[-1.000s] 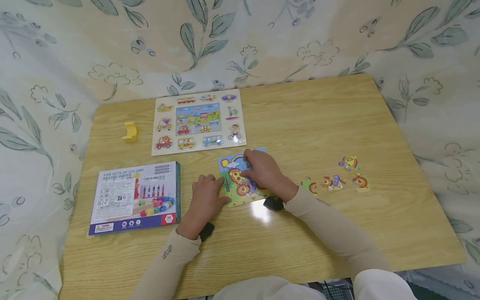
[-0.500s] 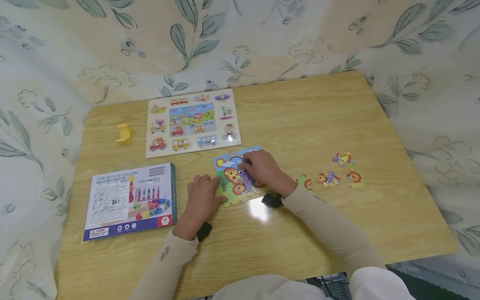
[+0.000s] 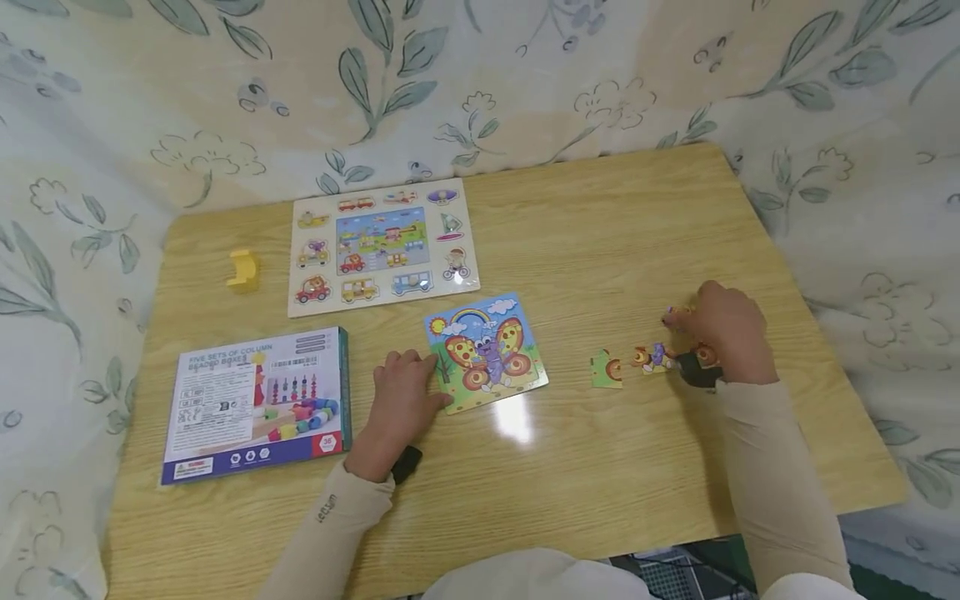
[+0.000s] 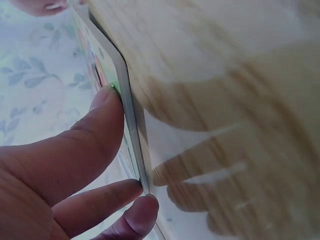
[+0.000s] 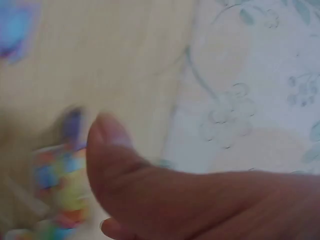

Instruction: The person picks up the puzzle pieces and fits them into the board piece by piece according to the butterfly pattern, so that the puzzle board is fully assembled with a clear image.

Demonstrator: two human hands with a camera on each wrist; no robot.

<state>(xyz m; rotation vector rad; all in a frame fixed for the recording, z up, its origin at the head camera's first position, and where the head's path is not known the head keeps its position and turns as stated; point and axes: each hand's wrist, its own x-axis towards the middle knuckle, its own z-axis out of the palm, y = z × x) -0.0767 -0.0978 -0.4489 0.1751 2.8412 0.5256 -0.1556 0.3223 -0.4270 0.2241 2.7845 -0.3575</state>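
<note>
A square jigsaw puzzle (image 3: 491,358) with a purple butterfly picture lies on the table in front of the person. My left hand (image 3: 405,402) rests at its left side. In the left wrist view the thumb (image 4: 107,122) touches the puzzle's edge near a corner, with other fingertips against the same side. My right hand (image 3: 727,325) is over the loose puzzle pieces at the right, its fingertips by a colourful piece (image 5: 65,185), blurred and partly hidden in the head view. Nearby lie a green piece (image 3: 606,371), a purple-and-orange piece (image 3: 654,357) and a partly covered piece (image 3: 705,354).
A wooden vehicle puzzle board (image 3: 384,248) lies at the back. On the left is a beaded-column toy box (image 3: 255,406), with a small yellow curved block (image 3: 243,271) behind it. Floral cloth hangs behind the wooden table (image 3: 600,225).
My right hand has left the butterfly puzzle and moved right to the loose pieces, uncovering the butterfly's right wings. The left hand stays at the puzzle's left edge.
</note>
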